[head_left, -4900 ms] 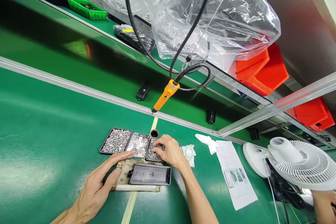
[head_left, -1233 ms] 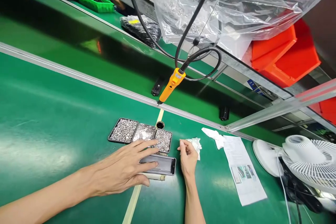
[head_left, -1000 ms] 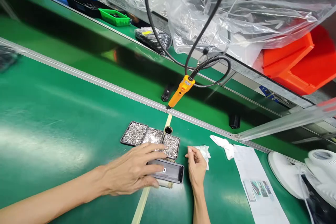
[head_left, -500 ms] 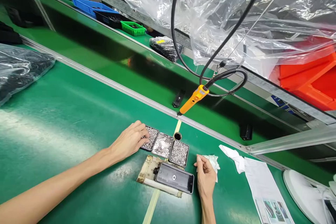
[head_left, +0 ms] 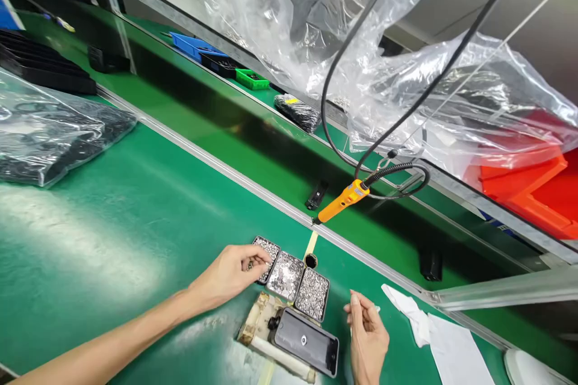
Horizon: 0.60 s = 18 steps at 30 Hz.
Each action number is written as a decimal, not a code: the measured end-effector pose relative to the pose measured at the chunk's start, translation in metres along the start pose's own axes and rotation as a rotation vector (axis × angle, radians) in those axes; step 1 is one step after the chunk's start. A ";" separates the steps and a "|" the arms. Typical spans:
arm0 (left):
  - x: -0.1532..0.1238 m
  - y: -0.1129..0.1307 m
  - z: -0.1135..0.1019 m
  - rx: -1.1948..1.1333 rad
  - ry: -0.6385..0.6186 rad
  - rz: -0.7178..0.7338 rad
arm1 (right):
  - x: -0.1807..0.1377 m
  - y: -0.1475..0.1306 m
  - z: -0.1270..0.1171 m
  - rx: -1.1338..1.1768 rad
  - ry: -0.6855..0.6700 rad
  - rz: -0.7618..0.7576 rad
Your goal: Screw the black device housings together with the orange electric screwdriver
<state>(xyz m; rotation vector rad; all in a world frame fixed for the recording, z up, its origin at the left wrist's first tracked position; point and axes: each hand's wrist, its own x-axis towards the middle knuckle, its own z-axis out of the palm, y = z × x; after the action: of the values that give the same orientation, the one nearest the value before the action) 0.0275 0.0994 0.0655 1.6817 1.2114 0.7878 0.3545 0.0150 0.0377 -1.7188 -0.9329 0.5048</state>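
Observation:
My left hand [head_left: 246, 267] is over the leftmost tray of small metal parts [head_left: 267, 252], thumb and fingertips pinched together; whatever is between them is too small to name. Beside it stand a middle tray of flat shiny pieces [head_left: 285, 277] and a right tray of small metal parts [head_left: 312, 295]. In front, a dark rectangular housing [head_left: 304, 341] lies on a pale, worn fixture block [head_left: 259, 325], with a small ring-like piece on its face. My right hand [head_left: 366, 331] is just right of the housing, thumb and index finger pressed together; what they hold cannot be made out.
An orange power screwdriver [head_left: 343, 201] hangs above the trays on a black cable. A small round dark container [head_left: 311, 260] stands behind them. White cloth [head_left: 409, 313] and a paper sheet [head_left: 456, 349] lie right. A plastic-bagged dark bundle [head_left: 58, 138] lies left; a metal rail [head_left: 217, 177] runs behind.
The view has shifted, so the bench sits lower in the picture. My left hand has drawn its fingers up over the left tray. My right hand stays beside the housing, now hiding most of a crumpled cloth.

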 end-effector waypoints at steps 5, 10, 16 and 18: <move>-0.009 0.009 0.023 -0.224 0.011 -0.076 | 0.048 -0.082 0.044 0.014 -0.142 -0.204; -0.012 -0.002 0.036 -0.429 0.040 -0.118 | 0.097 -0.133 0.102 0.171 -0.213 -0.256; -0.012 -0.005 0.026 -0.643 -0.005 -0.211 | 0.090 -0.146 0.135 0.287 -0.261 -0.255; -0.015 -0.005 0.022 -0.670 -0.031 -0.224 | 0.074 -0.152 0.137 0.348 -0.292 -0.221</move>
<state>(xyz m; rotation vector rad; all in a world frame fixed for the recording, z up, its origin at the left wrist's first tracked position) 0.0394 0.0795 0.0521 0.9912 0.9463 0.8956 0.2488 0.1753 0.1407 -1.2316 -1.1517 0.7360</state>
